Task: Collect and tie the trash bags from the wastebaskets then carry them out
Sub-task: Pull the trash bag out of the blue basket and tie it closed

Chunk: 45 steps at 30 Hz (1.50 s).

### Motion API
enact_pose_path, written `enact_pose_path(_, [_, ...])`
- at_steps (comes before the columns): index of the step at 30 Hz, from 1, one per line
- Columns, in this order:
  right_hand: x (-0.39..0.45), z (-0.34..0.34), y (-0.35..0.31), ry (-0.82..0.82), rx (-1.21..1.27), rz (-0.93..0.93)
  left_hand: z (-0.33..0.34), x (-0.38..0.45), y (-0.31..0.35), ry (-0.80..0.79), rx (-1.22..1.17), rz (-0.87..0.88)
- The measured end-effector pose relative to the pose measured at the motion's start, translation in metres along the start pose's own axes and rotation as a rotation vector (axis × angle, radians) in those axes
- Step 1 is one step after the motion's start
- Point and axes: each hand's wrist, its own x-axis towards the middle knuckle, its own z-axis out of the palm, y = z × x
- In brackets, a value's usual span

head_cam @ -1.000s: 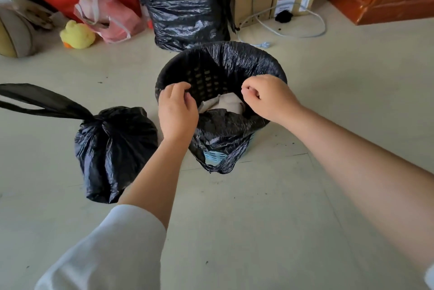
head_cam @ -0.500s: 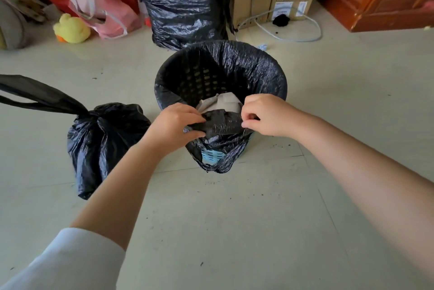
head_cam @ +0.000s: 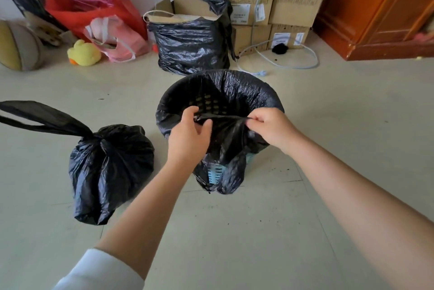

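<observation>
Both hands pinch the near edge of the bin liner at the wastebasket.

The left hand (head_cam: 187, 135) and right hand (head_cam: 272, 126) each have fingers grasping the black liner (head_cam: 225, 134), its near edge pulled taut between them above the wastebasket (head_cam: 216, 171); the far edge remains folded over the rim. A tied trash bag (head_cam: 110, 169) sits on the floor (head_cam: 258, 231) just left of the basket. Open tiled floor lies in front and to the right. Behind stand another black bag (head_cam: 192, 47), cardboard boxes (head_cam: 270, 7), and a wooden cabinet (head_cam: 380, 7).
</observation>
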Motion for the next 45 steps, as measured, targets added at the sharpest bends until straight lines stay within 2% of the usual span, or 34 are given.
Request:
enact_pose_path(1, [0.003, 0.0, 0.0, 0.026, 0.064, 0.055, 0.002, -0.004, 0.002, -0.075, -0.102, 0.011])
enact_pose_path(2, [0.005, -0.001, 0.0, 0.044, 0.123, 0.103, 0.005, -0.008, 0.002, -0.158, -0.106, 0.065])
enact_pose_path(4, [0.01, -0.001, -0.001, 0.053, 0.253, 0.169, 0.013, -0.014, 0.002, -0.29, 0.178, 0.165])
enact_pose_path(6, [0.012, -0.001, 0.0, 0.041, 0.352, 0.195, 0.021, -0.014, -0.001, -0.279, 0.433, 0.262])
enact_pose_path(8, [0.014, -0.004, 0.001, -0.026, 0.37, 0.141, 0.022, -0.011, 0.001, -0.191, 0.363, 0.307])
enact_pose_path(10, [0.013, -0.012, 0.005, -0.161, 0.277, 0.034, 0.019, -0.005, 0.003, -0.223, 0.24, 0.2])
enact_pose_path(12, [0.013, -0.019, 0.013, -0.311, 0.041, -0.021, 0.013, 0.006, 0.007, -0.249, 0.113, 0.067])
enact_pose_path(14, [0.013, -0.02, 0.02, -0.385, -0.242, -0.027, 0.006, 0.014, 0.013, -0.283, 0.167, 0.048])
enact_pose_path(16, [0.015, -0.021, 0.026, -0.402, -0.385, -0.039, 0.001, 0.021, 0.021, -0.37, 0.338, 0.078])
enact_pose_path(20, [0.02, -0.023, 0.025, -0.303, -0.305, -0.107, -0.004, 0.023, 0.038, -0.429, 0.582, 0.047])
enact_pose_path(23, [0.023, -0.027, 0.025, -0.165, -0.365, -0.163, -0.007, 0.019, 0.054, -0.377, 0.734, 0.045])
enact_pose_path(25, [0.021, -0.03, 0.033, -0.099, -0.404, -0.137, -0.015, 0.017, 0.066, -0.348, 0.804, 0.03])
enact_pose_path(29, [0.016, -0.058, 0.059, 0.235, -0.413, -0.012, -0.031, 0.012, 0.082, -0.369, 0.893, -0.046])
enact_pose_path(30, [0.017, -0.065, 0.065, 0.217, -0.396, -0.014, -0.034, 0.009, 0.086, -0.387, 0.897, -0.075])
enact_pose_path(31, [0.018, -0.071, 0.069, 0.126, -0.36, -0.018, -0.036, 0.006, 0.091, -0.413, 0.892, -0.098])
enact_pose_path(33, [0.019, -0.075, 0.067, -0.169, -0.332, -0.002, -0.038, -0.003, 0.101, -0.466, 0.858, -0.135])
enact_pose_path(34, [0.02, -0.074, 0.065, -0.28, -0.351, 0.001, -0.038, -0.009, 0.106, -0.486, 0.839, -0.15])
enact_pose_path(35, [0.02, -0.071, 0.062, -0.324, -0.384, 0.0, -0.037, -0.015, 0.11, -0.499, 0.819, -0.159])
enact_pose_path(39, [0.023, -0.058, 0.047, -0.155, -0.467, 0.008, -0.031, -0.036, 0.11, -0.471, 0.751, -0.208])
enact_pose_path(45, [0.038, -0.031, 0.027, -0.068, -0.506, -0.098, -0.009, -0.033, 0.074, -0.462, 0.606, -0.275])
